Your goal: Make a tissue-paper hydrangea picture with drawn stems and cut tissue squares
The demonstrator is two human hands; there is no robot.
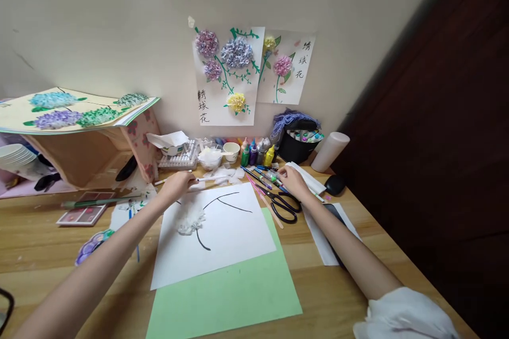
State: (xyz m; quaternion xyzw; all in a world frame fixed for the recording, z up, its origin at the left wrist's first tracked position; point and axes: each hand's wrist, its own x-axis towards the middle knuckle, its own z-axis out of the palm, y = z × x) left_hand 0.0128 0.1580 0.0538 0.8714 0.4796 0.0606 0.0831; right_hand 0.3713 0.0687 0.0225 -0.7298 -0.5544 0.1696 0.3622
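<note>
My left hand is closed at the top left edge of the white paper, by a thin white stick; what its fingers grip is hard to make out. The paper carries black curved lines and a ruffled white flower, and lies on a green sheet. My right hand reaches into the pens and brushes behind the black-handled scissors. Its fingers are bent down, and whether they hold anything is unclear.
Paint bottles, a paper cup and a black marker bin line the wall. A palette lies left, a black mouse right. A pink box stands back left. Flower pictures hang above.
</note>
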